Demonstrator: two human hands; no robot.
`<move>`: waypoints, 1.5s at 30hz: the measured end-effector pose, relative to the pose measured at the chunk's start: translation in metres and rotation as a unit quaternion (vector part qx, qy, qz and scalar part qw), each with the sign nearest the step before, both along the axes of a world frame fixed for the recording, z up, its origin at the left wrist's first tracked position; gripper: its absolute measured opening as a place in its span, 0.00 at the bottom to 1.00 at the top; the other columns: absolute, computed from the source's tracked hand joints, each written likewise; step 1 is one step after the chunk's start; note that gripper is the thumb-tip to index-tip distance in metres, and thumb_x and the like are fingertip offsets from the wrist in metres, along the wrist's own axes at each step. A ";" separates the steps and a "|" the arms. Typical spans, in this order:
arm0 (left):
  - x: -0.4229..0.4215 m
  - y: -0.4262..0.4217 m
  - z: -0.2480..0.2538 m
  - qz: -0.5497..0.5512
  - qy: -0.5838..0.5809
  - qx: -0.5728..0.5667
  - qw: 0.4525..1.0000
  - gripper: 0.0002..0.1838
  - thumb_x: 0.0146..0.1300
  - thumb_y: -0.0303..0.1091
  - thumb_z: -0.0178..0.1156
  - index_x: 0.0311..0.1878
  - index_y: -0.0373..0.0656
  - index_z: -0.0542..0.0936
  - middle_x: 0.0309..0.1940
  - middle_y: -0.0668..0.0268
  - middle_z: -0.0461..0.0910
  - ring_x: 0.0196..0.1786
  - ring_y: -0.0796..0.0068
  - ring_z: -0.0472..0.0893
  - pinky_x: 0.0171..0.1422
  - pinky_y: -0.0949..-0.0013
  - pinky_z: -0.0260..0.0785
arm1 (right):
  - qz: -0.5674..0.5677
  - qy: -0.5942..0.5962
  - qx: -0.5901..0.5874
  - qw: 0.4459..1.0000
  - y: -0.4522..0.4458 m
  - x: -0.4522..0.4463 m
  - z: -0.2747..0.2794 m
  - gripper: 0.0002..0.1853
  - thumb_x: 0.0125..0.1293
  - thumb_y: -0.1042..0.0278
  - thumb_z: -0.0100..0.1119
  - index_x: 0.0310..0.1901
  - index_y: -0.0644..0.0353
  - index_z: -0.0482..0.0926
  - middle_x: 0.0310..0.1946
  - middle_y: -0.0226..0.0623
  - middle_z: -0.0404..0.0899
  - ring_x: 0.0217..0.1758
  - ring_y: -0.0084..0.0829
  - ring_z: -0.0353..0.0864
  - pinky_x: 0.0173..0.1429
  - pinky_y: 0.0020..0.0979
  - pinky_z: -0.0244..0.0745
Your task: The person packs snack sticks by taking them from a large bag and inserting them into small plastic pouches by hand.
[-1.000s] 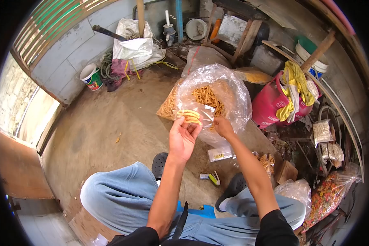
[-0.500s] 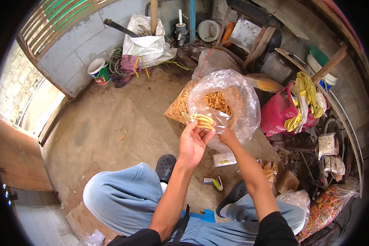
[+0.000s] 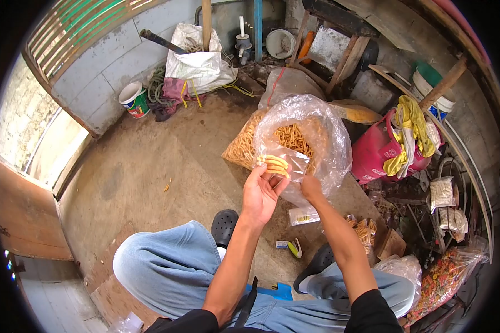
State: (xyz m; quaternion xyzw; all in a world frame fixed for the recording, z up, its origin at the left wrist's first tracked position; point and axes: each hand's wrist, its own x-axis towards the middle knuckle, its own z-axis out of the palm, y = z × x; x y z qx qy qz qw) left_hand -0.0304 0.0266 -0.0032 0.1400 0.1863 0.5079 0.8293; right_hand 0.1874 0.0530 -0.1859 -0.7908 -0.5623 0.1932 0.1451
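Note:
A small clear plastic bag (image 3: 295,161) with several yellow stick snacks (image 3: 274,165) in it is held up in front of me. My left hand (image 3: 261,195) grips its filled end, thumb on the near side and fingers behind. At the bag's right, lower edge, my right hand (image 3: 312,188) is closed on the plastic; its fingertips are partly hidden. Just beyond both hands stands a large clear plastic sack (image 3: 333,130), its mouth open, full of brown stick snacks (image 3: 294,139).
A stapler (image 3: 295,248) and a white packet (image 3: 304,215) lie on the floor between my feet. Filled snack bags (image 3: 365,230) sit at the right, near a pink bin (image 3: 379,152) draped with yellow cloth. A paint bucket (image 3: 134,100) and white sack (image 3: 200,69) stand by the wall.
My right hand has shifted very slightly to the right along the small bag's edge. The left hand and the snacks stay almost where they were.

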 end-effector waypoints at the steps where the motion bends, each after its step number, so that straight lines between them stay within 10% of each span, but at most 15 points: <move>1: 0.000 0.000 0.000 0.000 0.000 0.001 1.000 0.20 0.69 0.38 0.47 0.58 0.36 0.70 0.56 0.60 0.77 0.57 0.64 0.78 0.57 0.67 0.76 | 0.034 -0.036 -0.019 0.999 -0.005 0.000 0.017 0.08 0.55 0.71 0.57 0.33 0.64 0.81 0.34 0.53 0.81 0.42 0.50 0.81 0.45 0.44 0.76; 21: 0.008 -0.005 0.001 -0.006 -0.003 -0.005 1.000 0.19 0.69 0.37 0.47 0.57 0.34 0.71 0.56 0.58 0.77 0.56 0.63 0.79 0.56 0.66 0.77 | -0.138 0.332 0.118 0.926 -0.001 0.028 0.020 0.18 0.59 0.68 0.63 0.50 0.65 0.80 0.31 0.37 0.82 0.31 0.25 0.81 0.33 0.26 0.78; 32: 0.013 -0.007 -0.005 -0.015 -0.001 0.000 1.000 0.20 0.71 0.42 0.45 0.58 0.38 0.71 0.56 0.60 0.76 0.58 0.64 0.77 0.59 0.66 0.74 | -0.123 0.659 0.287 0.685 -0.068 0.014 0.153 0.11 0.65 0.71 0.61 0.46 0.66 0.79 0.39 0.36 0.81 0.38 0.24 0.80 0.36 0.26 0.75; 45: 0.028 -0.016 0.008 -0.031 0.023 0.008 0.999 0.20 0.73 0.46 0.44 0.56 0.42 0.72 0.49 0.67 0.80 0.52 0.73 0.79 0.55 0.69 0.75 | -0.048 0.526 0.330 0.782 -0.120 -0.032 0.232 0.10 0.63 0.78 0.61 0.46 0.69 0.80 0.37 0.38 0.83 0.32 0.21 0.78 0.33 0.23 0.75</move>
